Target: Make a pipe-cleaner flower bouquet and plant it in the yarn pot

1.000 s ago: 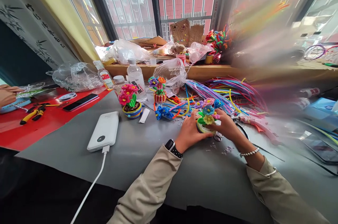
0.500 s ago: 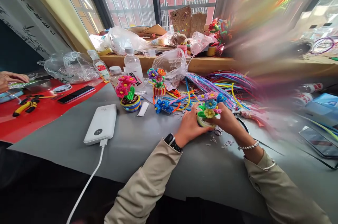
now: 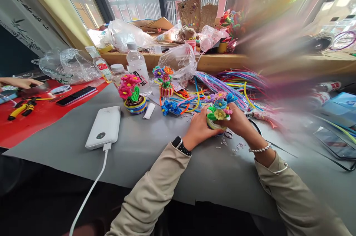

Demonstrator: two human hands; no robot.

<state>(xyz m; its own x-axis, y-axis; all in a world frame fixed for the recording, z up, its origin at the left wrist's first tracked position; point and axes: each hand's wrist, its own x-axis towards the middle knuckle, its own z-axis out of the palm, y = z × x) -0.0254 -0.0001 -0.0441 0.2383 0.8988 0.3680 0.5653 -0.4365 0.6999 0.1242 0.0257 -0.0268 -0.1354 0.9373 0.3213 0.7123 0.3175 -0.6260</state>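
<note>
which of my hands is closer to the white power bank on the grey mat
Left. Your left hand lies between the white power bank and your right hand, which is farther off.

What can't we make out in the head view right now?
- Flower pot: its base is hidden by the left hand and right hand.
- Right windowsill: smeared by blur.
- Phone: blurred.
- Another person's hand: cut by the left edge.

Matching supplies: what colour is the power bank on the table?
White power bank, clearest in the head view.
</note>
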